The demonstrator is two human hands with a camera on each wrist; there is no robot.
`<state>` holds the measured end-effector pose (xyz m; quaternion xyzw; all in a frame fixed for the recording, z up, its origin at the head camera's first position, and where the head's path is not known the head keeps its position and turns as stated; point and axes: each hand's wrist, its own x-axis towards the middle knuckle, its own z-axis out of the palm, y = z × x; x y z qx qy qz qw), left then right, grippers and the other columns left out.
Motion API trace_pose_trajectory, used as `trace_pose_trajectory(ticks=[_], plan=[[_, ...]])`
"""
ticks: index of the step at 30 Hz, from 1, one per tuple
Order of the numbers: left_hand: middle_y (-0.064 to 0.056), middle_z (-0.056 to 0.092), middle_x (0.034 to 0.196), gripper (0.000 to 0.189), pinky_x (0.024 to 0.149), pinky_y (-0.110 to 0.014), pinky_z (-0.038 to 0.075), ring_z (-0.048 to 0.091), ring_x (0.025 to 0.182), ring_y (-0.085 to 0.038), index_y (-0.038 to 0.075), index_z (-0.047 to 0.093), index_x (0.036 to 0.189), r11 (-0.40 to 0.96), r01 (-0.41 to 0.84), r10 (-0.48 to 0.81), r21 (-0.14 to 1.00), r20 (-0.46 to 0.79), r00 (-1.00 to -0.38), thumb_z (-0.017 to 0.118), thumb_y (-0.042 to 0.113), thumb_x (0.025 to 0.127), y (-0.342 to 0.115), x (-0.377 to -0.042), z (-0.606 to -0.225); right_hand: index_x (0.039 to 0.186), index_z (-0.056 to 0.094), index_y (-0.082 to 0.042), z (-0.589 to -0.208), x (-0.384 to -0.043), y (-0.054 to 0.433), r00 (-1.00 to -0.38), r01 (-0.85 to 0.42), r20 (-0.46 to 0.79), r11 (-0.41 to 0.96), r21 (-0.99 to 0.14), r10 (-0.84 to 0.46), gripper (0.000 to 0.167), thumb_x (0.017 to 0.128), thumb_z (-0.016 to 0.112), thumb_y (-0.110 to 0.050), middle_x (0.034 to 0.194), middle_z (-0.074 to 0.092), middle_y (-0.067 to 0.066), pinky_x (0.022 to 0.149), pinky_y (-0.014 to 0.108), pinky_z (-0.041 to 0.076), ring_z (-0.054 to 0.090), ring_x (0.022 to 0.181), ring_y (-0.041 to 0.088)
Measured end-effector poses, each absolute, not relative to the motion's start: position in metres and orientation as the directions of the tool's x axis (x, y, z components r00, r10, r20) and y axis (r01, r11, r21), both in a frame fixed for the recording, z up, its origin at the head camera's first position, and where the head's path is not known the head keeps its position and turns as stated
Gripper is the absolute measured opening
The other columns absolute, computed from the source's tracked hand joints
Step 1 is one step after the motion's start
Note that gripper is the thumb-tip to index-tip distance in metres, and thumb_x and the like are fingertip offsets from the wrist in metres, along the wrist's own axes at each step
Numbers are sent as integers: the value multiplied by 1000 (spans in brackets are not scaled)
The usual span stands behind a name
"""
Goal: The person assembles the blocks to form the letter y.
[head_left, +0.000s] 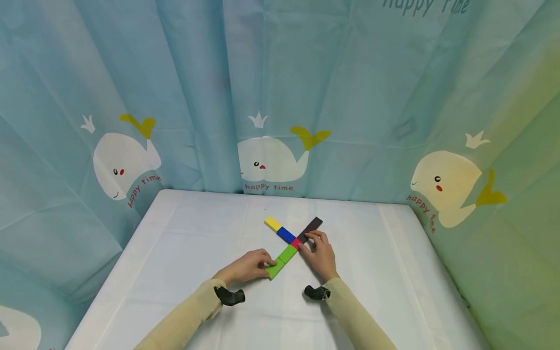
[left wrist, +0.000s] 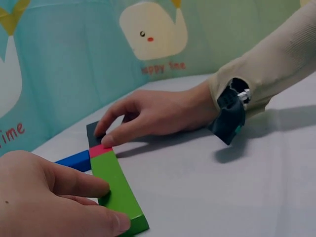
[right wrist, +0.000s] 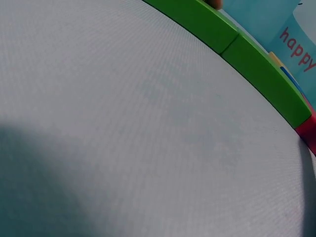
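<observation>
Flat coloured blocks lie end to end on the white table. The near green block adjoins another green block, then a small red block and a black block. From the red one, a blue block and a yellow block branch to the far left. My left hand touches the near green block along its left edge with index finger and thumb. On the row's right side, my right hand has its index fingertip at the black block and its thumb at the red block.
The white tabletop spreads around the blocks. Behind it hangs a blue curtain printed with whales. A black band with a small device sits at the right sleeve cuff, another at the left.
</observation>
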<state>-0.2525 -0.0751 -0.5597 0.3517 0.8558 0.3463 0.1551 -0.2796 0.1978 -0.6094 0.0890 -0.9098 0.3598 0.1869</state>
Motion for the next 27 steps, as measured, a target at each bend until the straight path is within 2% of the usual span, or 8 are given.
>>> trace_pose_trajectory(ticks=[11,27], plan=[[-3,62,114,36,81,-25,48,58,90,-12,7,67,124,512,485,713,709,-36,-701,72,10,89,-74,-256,-559,119,67,-7,-610,-280,197,-913,-298,408,726,-620,-26,41,85,77,-29,125,54,9,74,38,42,54,85,19],[1,61,112,37,76,-22,46,52,83,-4,10,66,126,526,473,707,707,-54,-706,71,11,90,-74,-256,-560,120,66,-7,-609,-280,197,-927,-275,374,719,-638,-22,43,86,77,-31,126,53,9,76,38,42,53,86,20]])
